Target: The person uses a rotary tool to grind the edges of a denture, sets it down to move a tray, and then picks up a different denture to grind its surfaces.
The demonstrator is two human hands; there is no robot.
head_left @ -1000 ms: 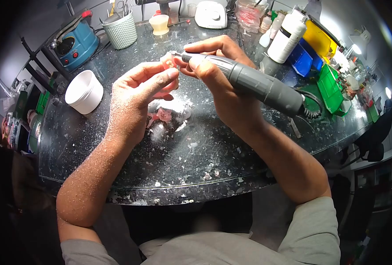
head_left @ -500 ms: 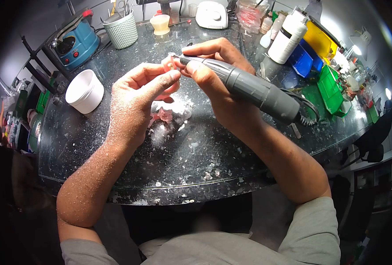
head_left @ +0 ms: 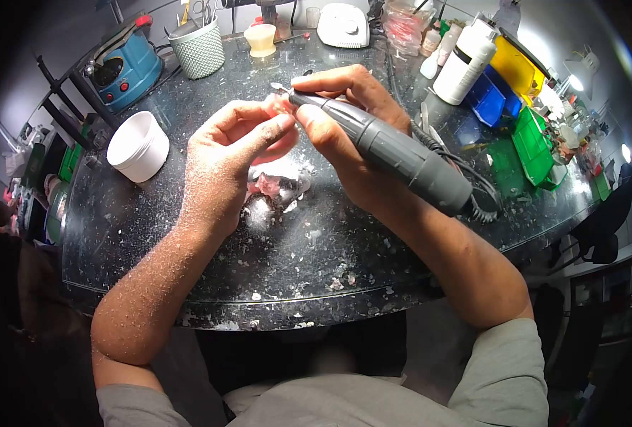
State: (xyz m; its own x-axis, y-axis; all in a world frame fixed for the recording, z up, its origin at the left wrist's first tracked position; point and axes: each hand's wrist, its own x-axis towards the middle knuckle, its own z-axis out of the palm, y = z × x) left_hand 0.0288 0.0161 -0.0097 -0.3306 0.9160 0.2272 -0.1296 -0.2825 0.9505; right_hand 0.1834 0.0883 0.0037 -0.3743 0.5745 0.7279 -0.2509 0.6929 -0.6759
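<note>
My left hand (head_left: pixel 241 139), dusted with pale powder, pinches a small pink piece (head_left: pixel 277 104) between thumb and fingertips. Wrapped around a dark grey handheld rotary tool (head_left: pixel 394 153) is my right hand (head_left: pixel 344 117). The tool's metal tip (head_left: pixel 280 87) points left, at the upper edge of the pink piece; whether they touch I cannot tell. Below my hands, another pink piece (head_left: pixel 266 186) lies on the dark table (head_left: pixel 294 256) amid white powder. A coiled cord (head_left: pixel 481 212) runs from the tool's rear end.
A white tub (head_left: pixel 139 148) stands at the left, near a blue machine (head_left: pixel 127 71) and a woven basket (head_left: pixel 198 53). Behind are a yellowish cup (head_left: pixel 260 41) and a white device (head_left: pixel 342 27). At the right are a white bottle (head_left: pixel 465 64) and blue, yellow and green bins (head_left: pixel 533 153).
The rotary tool has swung slightly, its rear end now lower and further left. The pink piece has been turned in my left fingers.
</note>
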